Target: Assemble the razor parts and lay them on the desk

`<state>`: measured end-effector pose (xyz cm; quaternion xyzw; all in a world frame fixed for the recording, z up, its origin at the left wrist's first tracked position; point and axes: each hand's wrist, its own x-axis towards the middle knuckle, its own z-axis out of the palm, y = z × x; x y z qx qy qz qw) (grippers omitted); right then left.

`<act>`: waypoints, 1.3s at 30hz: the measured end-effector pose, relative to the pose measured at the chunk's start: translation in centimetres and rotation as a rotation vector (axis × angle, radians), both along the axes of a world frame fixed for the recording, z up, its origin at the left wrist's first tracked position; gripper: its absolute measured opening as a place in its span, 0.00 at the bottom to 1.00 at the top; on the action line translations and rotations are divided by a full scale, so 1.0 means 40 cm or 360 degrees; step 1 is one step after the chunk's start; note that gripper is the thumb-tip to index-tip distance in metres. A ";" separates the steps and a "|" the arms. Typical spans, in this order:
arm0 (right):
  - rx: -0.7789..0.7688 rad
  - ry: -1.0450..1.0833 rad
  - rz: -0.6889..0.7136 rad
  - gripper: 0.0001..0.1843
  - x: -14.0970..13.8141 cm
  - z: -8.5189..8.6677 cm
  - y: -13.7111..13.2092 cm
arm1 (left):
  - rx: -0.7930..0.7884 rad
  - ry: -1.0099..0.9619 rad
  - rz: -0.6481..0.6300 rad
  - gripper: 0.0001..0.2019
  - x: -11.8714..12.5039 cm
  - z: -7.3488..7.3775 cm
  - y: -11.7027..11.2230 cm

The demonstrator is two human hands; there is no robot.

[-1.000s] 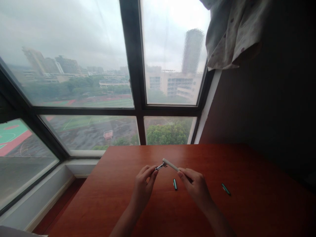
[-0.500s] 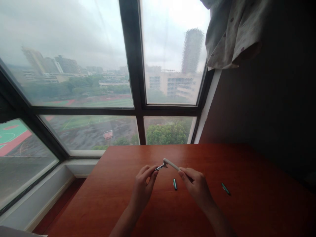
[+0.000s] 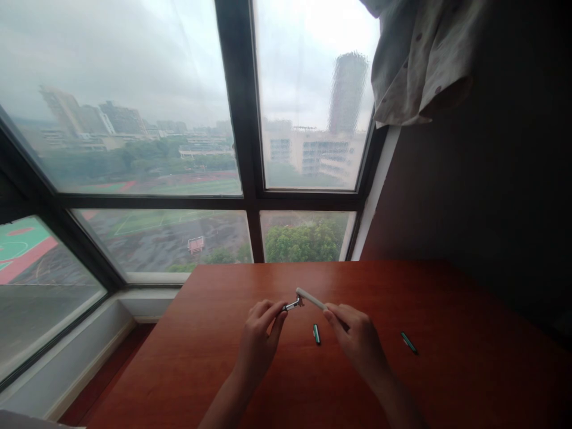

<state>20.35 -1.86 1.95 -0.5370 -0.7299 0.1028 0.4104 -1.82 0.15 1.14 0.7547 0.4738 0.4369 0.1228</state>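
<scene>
Between thumb and fingers, my left hand [image 3: 263,330] pinches a silver razor handle [image 3: 292,305], its bare forked head angled to the right. My right hand [image 3: 355,328] grips a pale, slender stick with a rounded end [image 3: 311,298]; its lower part is hidden by the fingers. The stick's tip is right at the razor handle's head, though I cannot tell whether they touch. On the table below lies a green and black razor cartridge [image 3: 317,334], just left of my right hand. Another razor cartridge [image 3: 409,343] rests farther right.
Both hands are above a reddish-brown wooden table [image 3: 179,351]. Large dark-framed windows [image 3: 254,202] stand beyond its far edge, and a dark wall [image 3: 447,190] rises on the right. A pale spotted cloth [image 3: 420,65] hangs at upper right.
The razor handle's head has dipped slightly against the stick's tip. Both hands stay almost in place, and the cartridges have not moved.
</scene>
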 end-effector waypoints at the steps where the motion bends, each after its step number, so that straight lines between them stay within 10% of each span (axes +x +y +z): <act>1: 0.0002 -0.0023 -0.0018 0.21 0.002 -0.003 0.001 | 0.0011 0.0013 0.0007 0.11 0.000 -0.001 0.000; 39: -0.0095 0.0313 0.0079 0.22 -0.018 -0.001 0.002 | -0.0295 -0.0472 -0.0159 0.16 0.010 0.013 0.000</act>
